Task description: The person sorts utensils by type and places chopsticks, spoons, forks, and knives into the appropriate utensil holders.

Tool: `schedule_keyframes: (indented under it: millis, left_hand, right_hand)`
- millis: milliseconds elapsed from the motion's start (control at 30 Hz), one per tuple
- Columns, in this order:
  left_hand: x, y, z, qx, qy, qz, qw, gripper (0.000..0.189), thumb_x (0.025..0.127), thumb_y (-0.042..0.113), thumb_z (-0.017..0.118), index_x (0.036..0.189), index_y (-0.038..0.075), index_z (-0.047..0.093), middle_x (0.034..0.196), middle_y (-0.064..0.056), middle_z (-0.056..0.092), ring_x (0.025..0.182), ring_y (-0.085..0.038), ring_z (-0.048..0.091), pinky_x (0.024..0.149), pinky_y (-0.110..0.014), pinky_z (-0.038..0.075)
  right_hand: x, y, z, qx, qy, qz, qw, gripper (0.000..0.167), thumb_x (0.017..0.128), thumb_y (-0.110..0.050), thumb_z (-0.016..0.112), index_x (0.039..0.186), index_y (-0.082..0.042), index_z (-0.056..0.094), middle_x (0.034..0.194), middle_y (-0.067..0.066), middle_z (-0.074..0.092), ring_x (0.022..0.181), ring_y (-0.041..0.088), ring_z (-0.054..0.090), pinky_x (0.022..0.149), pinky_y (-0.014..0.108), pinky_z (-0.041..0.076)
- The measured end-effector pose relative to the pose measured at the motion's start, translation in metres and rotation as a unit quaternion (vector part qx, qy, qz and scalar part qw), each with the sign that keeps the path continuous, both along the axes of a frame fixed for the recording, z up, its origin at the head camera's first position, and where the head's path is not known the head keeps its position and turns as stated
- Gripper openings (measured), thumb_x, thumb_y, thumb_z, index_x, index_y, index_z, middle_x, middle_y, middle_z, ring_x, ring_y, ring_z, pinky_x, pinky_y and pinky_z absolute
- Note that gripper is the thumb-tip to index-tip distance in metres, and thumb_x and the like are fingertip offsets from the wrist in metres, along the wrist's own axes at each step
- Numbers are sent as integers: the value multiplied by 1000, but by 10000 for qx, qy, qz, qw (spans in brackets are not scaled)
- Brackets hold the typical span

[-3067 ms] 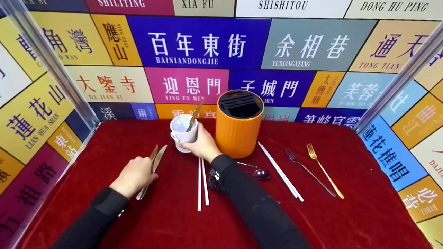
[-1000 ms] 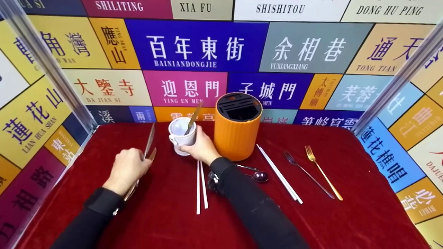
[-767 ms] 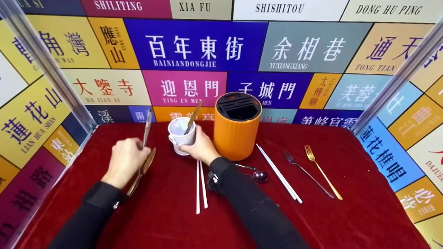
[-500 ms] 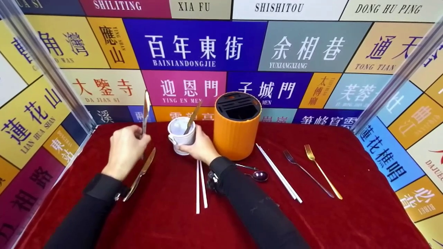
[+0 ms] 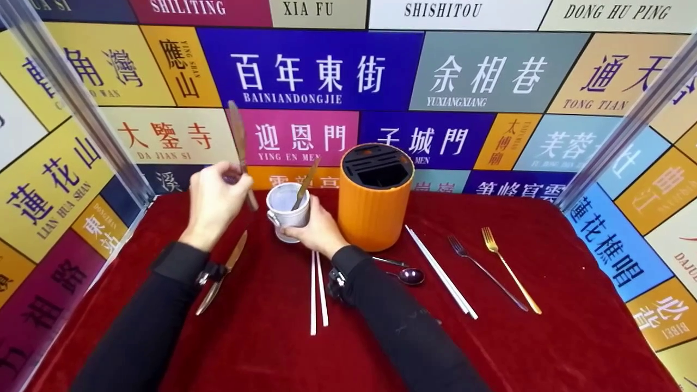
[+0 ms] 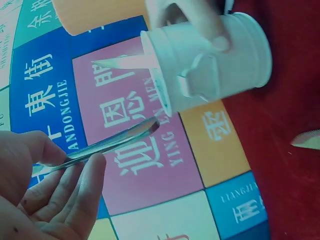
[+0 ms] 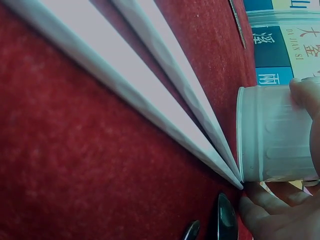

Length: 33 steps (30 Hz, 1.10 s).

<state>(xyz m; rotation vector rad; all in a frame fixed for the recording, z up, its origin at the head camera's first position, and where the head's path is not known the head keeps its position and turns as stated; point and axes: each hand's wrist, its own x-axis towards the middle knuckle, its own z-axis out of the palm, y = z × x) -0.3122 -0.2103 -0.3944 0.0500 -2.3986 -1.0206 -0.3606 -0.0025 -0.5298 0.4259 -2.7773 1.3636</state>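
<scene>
My left hand [image 5: 214,198] pinches a table knife [image 5: 238,130] between thumb and fingers, its blade end pointing up. The knife's lower end hangs just left of a small white pail [image 5: 293,219], apart from it. In the left wrist view, that end of the knife [image 6: 135,132] is close to the rim of the pail [image 6: 167,65]. My right hand [image 5: 321,226] grips the pail from the right side, its thumb across the front. Another knife [image 5: 306,182] leans inside the pail, blade up. A further knife [image 5: 236,253] lies on the cloth below my left hand.
An orange utensil holder [image 5: 374,212] with a black slotted top stands right of the pail. White chopsticks [image 5: 314,294] lie in front. Further right are a dark spoon [image 5: 412,276], more chopsticks [image 5: 440,269], a dark fork [image 5: 484,267] and a gold fork [image 5: 506,261].
My left hand has lifted one knife off the cloth, raised it upright and carried it right towards the pail. The other knife stayed behind. My right hand and the pail kept their place.
</scene>
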Motion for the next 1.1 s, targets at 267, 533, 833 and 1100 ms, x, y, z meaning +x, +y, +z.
schedule_keyframes:
  millis: [267, 533, 833, 1100]
  left_hand:
    - [-16, 21, 8, 629, -332, -269, 9971, 22, 92, 15, 70, 109, 6, 81, 102, -13, 83, 84, -24, 78, 73, -29, 63]
    - [-26, 34, -1, 768, -452, -275, 9956, 18, 92, 16, 71, 105, 7, 80, 102, -12, 84, 89, -24, 77, 79, -30, 62]
    - [-32, 47, -19, 702, -525, -427, 9952, 18, 91, 15, 78, 105, 5, 79, 101, -14, 84, 89, -27, 79, 79, -39, 66]
    - [-38, 52, -35, 419, -546, -481, 9965, 17, 93, 16, 77, 104, 3, 80, 102, -16, 84, 93, -31, 80, 83, -43, 66]
  right_hand:
    - [-2, 0, -1, -4, 89, 33, 10000, 105, 84, -40, 97, 165, -7, 38, 154, 17, 65, 139, 34, 66, 123, 42, 51]
    - [-3, 0, -3, 3, 133, 57, 9999, 103, 85, -38, 96, 164, -6, 39, 152, 17, 66, 138, 33, 67, 123, 41, 51]
    - [-3, 0, -2, 121, 129, 54, 9998, 101, 87, -38, 93, 165, -7, 37, 153, 17, 66, 138, 33, 67, 122, 41, 51]
    - [-2, 0, -1, 102, 137, 60, 9998, 103, 86, -40, 94, 165, -7, 38, 153, 17, 66, 138, 33, 67, 122, 41, 52]
